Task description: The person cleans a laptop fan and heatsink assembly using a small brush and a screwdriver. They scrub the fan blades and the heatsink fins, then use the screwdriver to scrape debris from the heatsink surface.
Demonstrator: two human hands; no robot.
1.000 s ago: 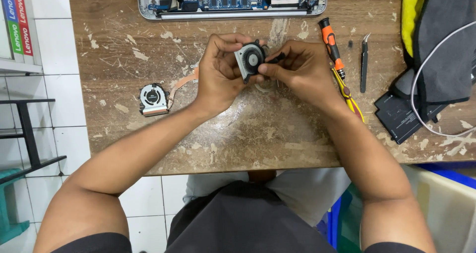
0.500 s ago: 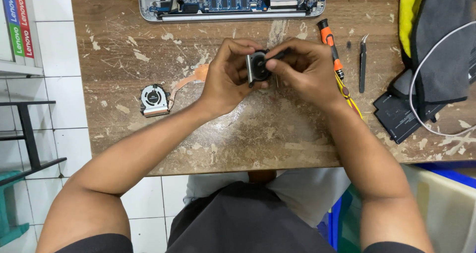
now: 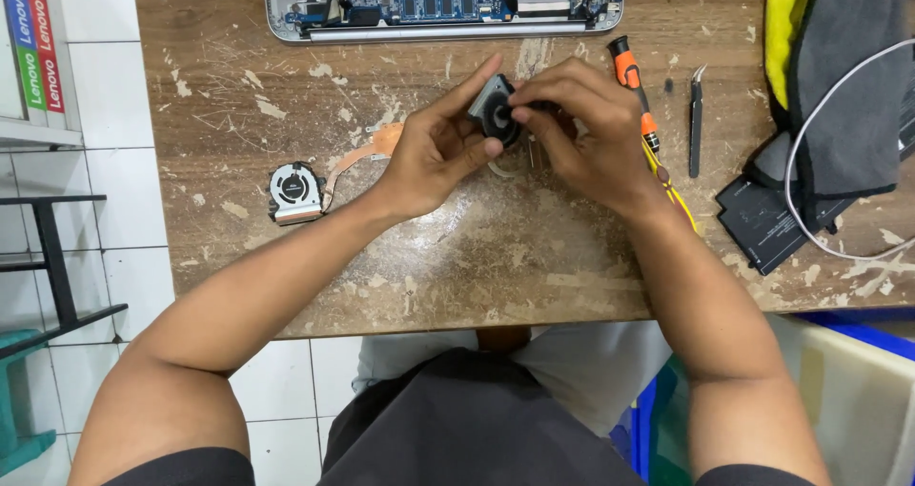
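Note:
A small black laptop cooling fan is held above the worn wooden table, tilted on edge. My left hand grips it from the left, with the thumb under it and a finger along its top. My right hand pinches its right side with thumb and fingertips. A second fan with a copper heat pipe lies on the table left of my left hand.
An opened laptop with its board exposed lies at the table's far edge. An orange-handled screwdriver and black tweezers lie right of my hands. A black battery, a white cable and a grey-yellow bag fill the right side.
Both hands have turned the black fan from facing up to tilted on edge and shifted it slightly. The fan on the table has not moved.

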